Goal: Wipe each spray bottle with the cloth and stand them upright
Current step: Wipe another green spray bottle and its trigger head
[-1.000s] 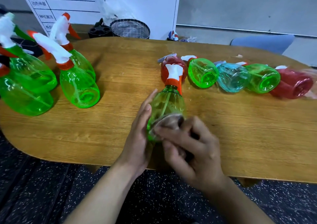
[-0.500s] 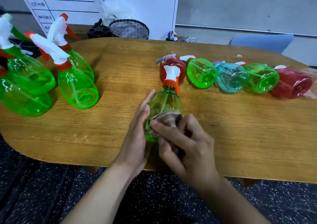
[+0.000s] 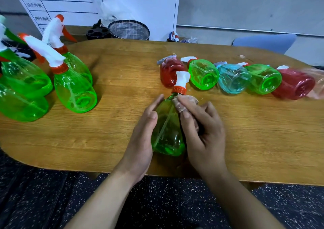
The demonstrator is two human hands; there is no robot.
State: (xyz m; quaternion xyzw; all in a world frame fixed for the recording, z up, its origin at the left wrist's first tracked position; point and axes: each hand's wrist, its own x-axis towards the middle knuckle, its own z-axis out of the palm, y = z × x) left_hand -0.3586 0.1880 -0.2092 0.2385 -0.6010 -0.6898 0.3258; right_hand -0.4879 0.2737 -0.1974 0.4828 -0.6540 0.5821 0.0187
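A green spray bottle (image 3: pixel 167 130) with an orange collar and white nozzle lies on the wooden table (image 3: pixel 112 134), base toward me. My left hand (image 3: pixel 143 132) rests flat against its left side with straight fingers. My right hand (image 3: pixel 201 129) holds a small pale cloth (image 3: pixel 185 101) and presses it onto the bottle's shoulder near the neck. Several green bottles (image 3: pixel 73 90) stand upright at the left. A row of lying bottles sits behind: red (image 3: pixel 169 74), green (image 3: pixel 203 74), blue (image 3: pixel 232 79), green (image 3: pixel 263 79), red (image 3: pixel 294 84).
A mesh basket (image 3: pixel 128 30) and a dark object (image 3: pixel 98 33) stand beyond the table's far edge by a white board (image 3: pixel 73 1). A blue chair back (image 3: pixel 263 42) is at the far right. Speckled dark floor (image 3: pixel 43 193) lies below the near table edge.
My right hand with the cloth has slid from the bottle's base up to its shoulder near the neck. My left hand stays against the bottle's side.
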